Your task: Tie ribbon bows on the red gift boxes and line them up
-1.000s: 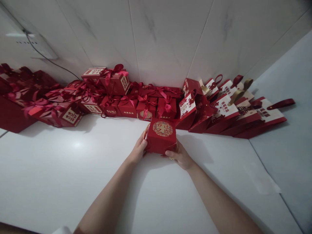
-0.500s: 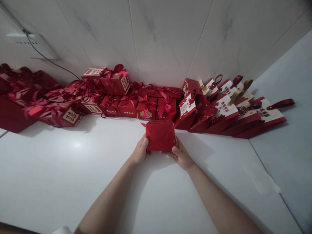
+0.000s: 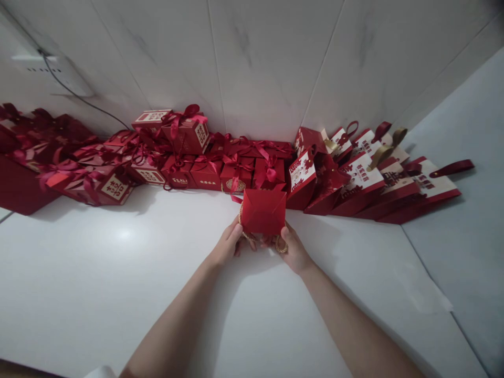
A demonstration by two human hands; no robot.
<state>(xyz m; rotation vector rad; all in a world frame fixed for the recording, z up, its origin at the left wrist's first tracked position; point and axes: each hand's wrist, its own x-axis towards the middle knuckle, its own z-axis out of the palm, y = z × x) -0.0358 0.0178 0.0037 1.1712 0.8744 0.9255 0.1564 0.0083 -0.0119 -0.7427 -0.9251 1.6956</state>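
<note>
A red gift box (image 3: 263, 211) with a plain face toward me is held between both hands above the white table. My left hand (image 3: 229, 242) grips its left side, thumb at the lower left corner. Around the lower right corner, my right hand (image 3: 293, 247) is closed, thumb on the edge. A twisted gold cord (image 3: 281, 244) hangs from the box beside my right fingers, and more cord runs along its left edge. A bit of pink ribbon sticks out at the upper left. The fingers under the box are partly hidden.
Behind stands a row of red gift boxes (image 3: 205, 174) with ribbon bows, two stacked on top. Slanted red and white boxes (image 3: 361, 173) with strap handles lean at the right. More boxes (image 3: 94, 181) crowd the left. A tiled wall (image 3: 268, 68) with a cable (image 3: 86, 102) rises behind the white table (image 3: 118, 283).
The held box has turned and shifted slightly right and up, showing a flatter face. Gold cord now shows along its left side. The other boxes have not moved.
</note>
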